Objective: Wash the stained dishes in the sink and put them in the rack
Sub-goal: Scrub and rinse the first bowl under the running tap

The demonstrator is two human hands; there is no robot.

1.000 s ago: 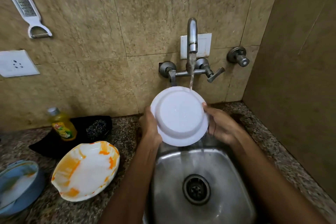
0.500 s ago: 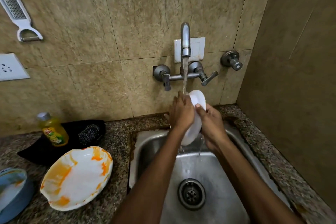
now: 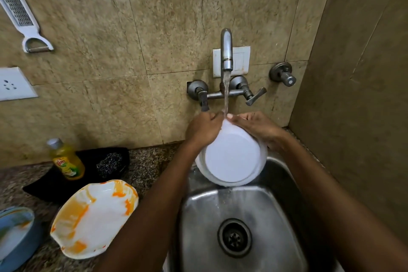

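A round blue bowl (image 3: 15,234) and a white orange-smeared plate (image 3: 95,218) lie on the speckled granite counter (image 3: 145,168) (a yellow soap bottle (image 3: 66,160) behind); the left hand (image 3: 204,129) and right hand (image 3: 261,129) grip a round white plastic bowl (image 3: 231,157) under running water above the steel sink (image 3: 242,216)

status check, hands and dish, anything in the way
Left hand and right hand both grip white bowl under running tap. Stained plate waiting. Nothing blocking.

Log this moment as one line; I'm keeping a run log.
step: rinsing | left hand: grips white bowl | right hand: grips bowl | tap: running | stained plate: waiting on counter
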